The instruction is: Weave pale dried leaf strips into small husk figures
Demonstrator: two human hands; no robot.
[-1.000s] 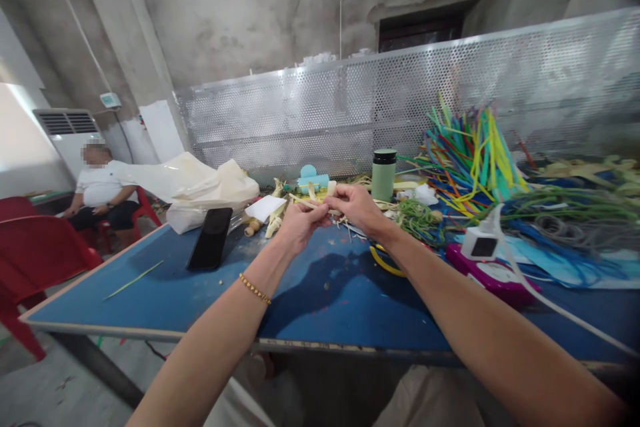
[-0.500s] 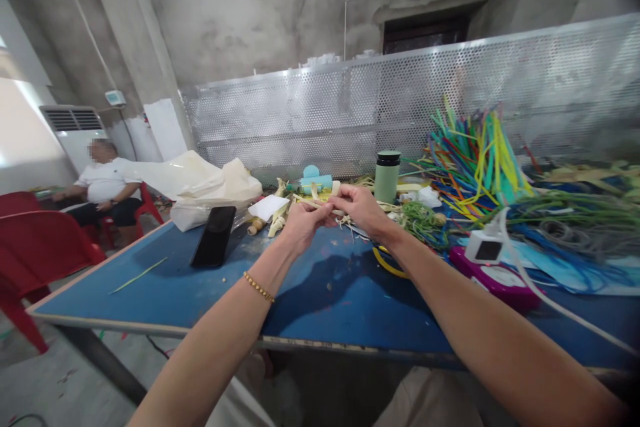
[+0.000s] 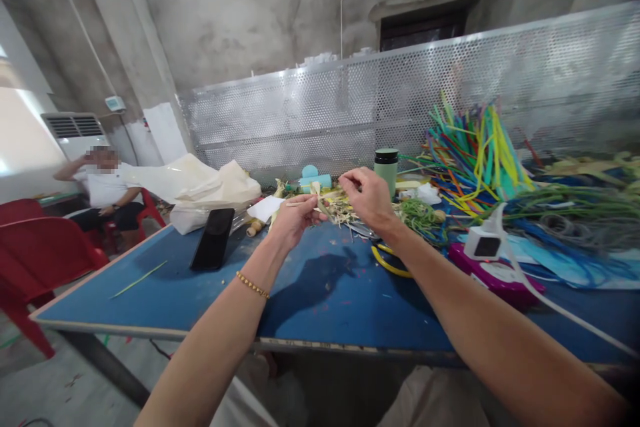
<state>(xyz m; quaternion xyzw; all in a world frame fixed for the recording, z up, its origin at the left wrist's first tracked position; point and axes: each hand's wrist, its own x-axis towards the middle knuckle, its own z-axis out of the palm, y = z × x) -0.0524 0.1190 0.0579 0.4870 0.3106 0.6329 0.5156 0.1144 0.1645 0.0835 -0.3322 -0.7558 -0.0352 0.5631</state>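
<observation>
My left hand (image 3: pixel 293 222) is closed on a pale strip of dried leaf (image 3: pixel 317 195), pinched between thumb and fingers above the table's far half. The strip has a bent, ragged upper end. To its right, apart from it, hovers my right hand (image 3: pixel 370 199) with curled fingers; whether anything thin is pinched there I cannot make out. Scissors with yellow handles (image 3: pixel 383 263) lie under my right wrist, partly hidden by it. Pale scraps (image 3: pixel 343 212) are strewn behind and between the hands. A green canister with a black lid (image 3: pixel 386 170) stands just behind my right hand.
On the blue table (image 3: pixel 320 310) lie a phone (image 3: pixel 213 238), a plastic bag (image 3: pixel 215 187), a green strip (image 3: pixel 139 279) and a purple power strip (image 3: pixel 493 277) with a white charger (image 3: pixel 483 242). Coloured strips (image 3: pixel 480 154) are heaped at right. A perforated metal panel (image 3: pixel 300 107) borders the back. A person sits at left.
My hands were together on the pale strip; my right hand has let go and moved right and up. The strip stays in my left hand. The seated person has raised an arm to their head.
</observation>
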